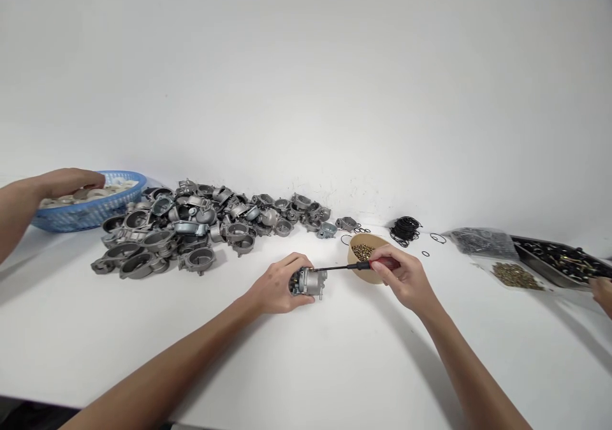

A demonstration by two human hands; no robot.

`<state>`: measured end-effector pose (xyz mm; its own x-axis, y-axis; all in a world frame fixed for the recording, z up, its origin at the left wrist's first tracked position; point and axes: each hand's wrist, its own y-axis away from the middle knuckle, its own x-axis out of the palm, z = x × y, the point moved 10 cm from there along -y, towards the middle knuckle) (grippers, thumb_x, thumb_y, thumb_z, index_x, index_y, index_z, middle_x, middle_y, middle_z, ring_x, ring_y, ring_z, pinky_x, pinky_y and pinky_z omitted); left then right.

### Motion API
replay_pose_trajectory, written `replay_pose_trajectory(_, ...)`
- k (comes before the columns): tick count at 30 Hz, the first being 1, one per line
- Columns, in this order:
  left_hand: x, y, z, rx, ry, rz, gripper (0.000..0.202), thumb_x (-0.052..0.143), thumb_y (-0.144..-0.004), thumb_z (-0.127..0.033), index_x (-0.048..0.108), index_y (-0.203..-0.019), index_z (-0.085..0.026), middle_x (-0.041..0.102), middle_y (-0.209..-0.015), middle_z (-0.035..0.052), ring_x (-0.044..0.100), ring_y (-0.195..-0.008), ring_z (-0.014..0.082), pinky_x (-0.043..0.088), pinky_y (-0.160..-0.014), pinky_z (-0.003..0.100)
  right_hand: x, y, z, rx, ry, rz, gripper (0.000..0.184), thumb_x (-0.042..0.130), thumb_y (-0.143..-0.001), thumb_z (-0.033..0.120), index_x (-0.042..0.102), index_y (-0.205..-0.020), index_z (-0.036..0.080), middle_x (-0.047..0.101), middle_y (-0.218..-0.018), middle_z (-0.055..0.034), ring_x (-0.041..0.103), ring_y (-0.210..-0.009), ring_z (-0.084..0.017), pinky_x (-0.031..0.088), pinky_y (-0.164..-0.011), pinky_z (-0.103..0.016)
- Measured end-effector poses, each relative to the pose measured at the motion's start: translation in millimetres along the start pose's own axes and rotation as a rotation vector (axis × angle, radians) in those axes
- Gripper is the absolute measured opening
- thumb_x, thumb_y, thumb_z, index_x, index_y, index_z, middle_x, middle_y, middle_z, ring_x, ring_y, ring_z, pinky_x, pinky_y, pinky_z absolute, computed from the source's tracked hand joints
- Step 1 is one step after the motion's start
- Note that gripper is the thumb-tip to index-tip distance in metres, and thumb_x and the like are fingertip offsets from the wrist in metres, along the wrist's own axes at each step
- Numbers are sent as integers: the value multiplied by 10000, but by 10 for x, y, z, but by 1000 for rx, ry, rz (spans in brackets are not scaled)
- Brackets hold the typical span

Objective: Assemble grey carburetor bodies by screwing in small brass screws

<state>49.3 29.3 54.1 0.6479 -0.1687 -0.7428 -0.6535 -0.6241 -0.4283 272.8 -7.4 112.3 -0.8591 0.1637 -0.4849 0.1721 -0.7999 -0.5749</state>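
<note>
Wrapped round a grey metal carburetor (313, 282), my left hand (282, 286) holds it on its side just above the white table. My right hand (401, 274) grips a screwdriver (356, 265) by its red and black handle. The screwdriver's dark shaft points left, and its tip meets the upper edge of the carburetor; the exact contact spot is too small to make out. Behind my right hand stands a tan bowl (354, 270) of small brass screws (362, 251), partly hidden by the fingers.
Many grey metal bowl castings (198, 259) are heaped at left and centre. Another person's hand (71, 180) reaches into a blue basket (86, 213) of pale parts. Black rubber rings (405, 229), a plastic bag (482, 242), brass pieces (514, 277) and a metal tray (549, 269) lie right, beside another hand (603, 293).
</note>
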Motion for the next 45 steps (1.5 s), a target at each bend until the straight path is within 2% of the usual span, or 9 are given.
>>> replay_pose_trajectory(4, 1, -6, 10, 3, 0, -3, 534, 772, -771, -486, 567, -1195, -234, 607, -1210, 93, 634, -1004, 256, 504, -890, 372, 11, 14, -115, 63, -61, -9, 130, 590, -947, 333, 653, -934, 220, 633, -882, -66, 548, -660, -164, 464, -508, -275)
replay_pose_trajectory(10, 30, -10, 27, -17, -9, 13, 531, 742, -787, -538, 582, -1193, -234, 622, -1178, 88, 639, -961, 252, 501, -848, 368, -21, 18, -159, 86, -127, -34, 148, 632, -920, 350, 661, -910, 205, 626, -844, -60, 571, -662, -165, 464, -490, -263)
replay_pose_trajectory(21, 30, 8, 13, -42, -11, 26, 505, 757, -774, -459, 537, -1175, -244, 621, -1148, 67, 631, -924, 241, 491, -824, 362, 8, 3, -152, 65, -111, -34, 151, 623, -920, 353, 667, -915, 208, 637, -867, -76, 611, -714, -190, 486, -504, -276)
replay_pose_trajectory(32, 37, 5, 48, -71, 19, 26, 509, 768, -760, -484, 560, -1159, -246, 629, -1107, 57, 623, -912, 243, 489, -821, 365, -42, 26, -200, 86, -107, -74, 154, 637, -913, 363, 661, -892, 212, 623, -803, -38, 567, -619, -152, 456, -476, -263)
replay_pose_trajectory(39, 44, 15, 48, -70, 20, 28, 525, 765, -763, -474, 547, -1186, -253, 627, -1125, 59, 623, -924, 247, 493, -836, 376, -4, 20, -169, 74, -88, -52, 164, 626, -923, 375, 658, -910, 214, 628, -839, -57, 589, -661, -176, 491, -515, -285)
replay_pose_trajectory(45, 70, 35, 149, -127, 15, 43, 604, 784, -728, -477, 515, -1224, -262, 624, -1145, 58, 616, -942, 255, 487, -802, 360, 28, -9, 44, -59, -17, 24, 145, 642, -910, 362, 651, -974, 232, 639, -1003, -106, 629, -920, -254, 563, -717, -360)
